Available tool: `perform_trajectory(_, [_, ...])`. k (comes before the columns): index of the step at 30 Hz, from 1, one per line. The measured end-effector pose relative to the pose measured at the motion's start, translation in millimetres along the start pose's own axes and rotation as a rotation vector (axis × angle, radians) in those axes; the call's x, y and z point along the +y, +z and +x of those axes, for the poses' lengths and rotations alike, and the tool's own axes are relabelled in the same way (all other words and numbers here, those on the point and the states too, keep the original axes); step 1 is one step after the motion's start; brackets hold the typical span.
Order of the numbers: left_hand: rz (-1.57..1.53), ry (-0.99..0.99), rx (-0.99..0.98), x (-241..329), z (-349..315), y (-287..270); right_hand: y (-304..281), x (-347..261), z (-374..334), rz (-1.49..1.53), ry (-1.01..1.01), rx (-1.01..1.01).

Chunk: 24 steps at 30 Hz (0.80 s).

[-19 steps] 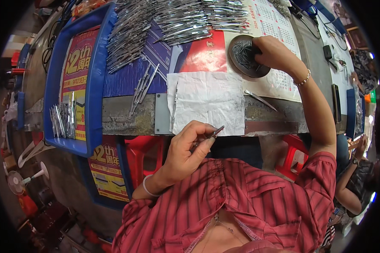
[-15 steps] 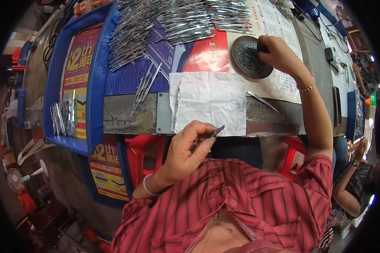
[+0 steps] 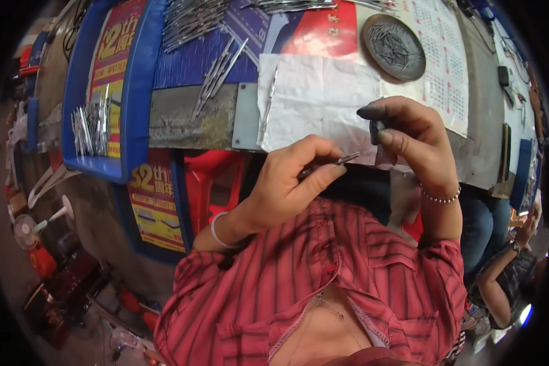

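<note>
Withdrawn from the round dish (image 3: pixel 412 71), the right hand (image 3: pixel 419 137) now stands beside the left hand (image 3: pixel 290 177), darkened fingertips (image 3: pixel 368 113) curled close; whether they hold anything is unclear. The left hand pinches a slim metal piece (image 3: pixel 349 158) by a white sheet's (image 3: pixel 323 97) near edge.

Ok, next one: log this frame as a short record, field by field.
Left hand: pinching a slim metal piece
Right hand: near that piece's tip; own grip unclear
White sheet: one thin strip along its left side
Round dish: small grey pieces inside
Blue tray: left of sheet, slender metal parts inside
</note>
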<state>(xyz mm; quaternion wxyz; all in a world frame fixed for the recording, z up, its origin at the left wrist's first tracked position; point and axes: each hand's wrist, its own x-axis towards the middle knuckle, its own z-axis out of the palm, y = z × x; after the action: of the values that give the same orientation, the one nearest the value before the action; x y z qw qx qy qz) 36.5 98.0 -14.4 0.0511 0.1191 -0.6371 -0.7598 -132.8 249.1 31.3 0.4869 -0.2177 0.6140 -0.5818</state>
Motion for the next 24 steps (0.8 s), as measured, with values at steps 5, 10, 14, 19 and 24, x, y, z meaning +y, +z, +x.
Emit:
perform_trajectory(5, [0.008, -0.009, -0.002, -1, -2, 2, 9, 18, -2, 0.073, -0.142, -0.01])
perform_trajectory(10, [0.027, -0.014, 0.0, -3, -6, 2, 20, 22, -4, 0.276, -0.071, 0.034])
perform_trajectory(14, [0.005, -0.038, -0.013, -1, -7, 2, 24, 31, -4, 0.307, -0.112, -0.013])
perform_trajectory(19, [-0.01, -0.066, -0.018, 0, -6, 0, 30, 28, -2, 0.323, -0.11, -0.016])
perform_trajectory(24, [-0.011, -0.075, -0.018, 1, -6, -4, 32, 29, 0, 0.283, -0.097, -0.013])
